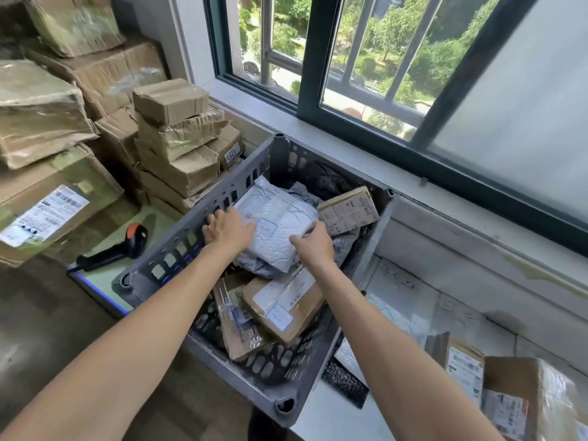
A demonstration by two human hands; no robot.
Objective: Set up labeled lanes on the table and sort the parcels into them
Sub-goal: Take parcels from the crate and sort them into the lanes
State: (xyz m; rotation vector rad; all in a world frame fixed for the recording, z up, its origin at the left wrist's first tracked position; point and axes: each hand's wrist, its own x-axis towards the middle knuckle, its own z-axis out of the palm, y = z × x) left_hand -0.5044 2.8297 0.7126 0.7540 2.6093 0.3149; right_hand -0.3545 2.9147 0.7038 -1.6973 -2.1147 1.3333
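Your forearms point(152, 310) reach into the crate point(178, 249), left grip point(227, 230) and right grip point(313, 246) clasping a white mailer point(276, 218) atop many parcels point(280, 310) yet to sort.

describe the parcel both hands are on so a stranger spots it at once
Find the grey slotted crate below the window. On top of the heap inside lies a white bubble mailer, gripped by the left hand and right hand at its two sides. It is the soft, puffy white one; around it are brown cardboard boxes and grey bags.
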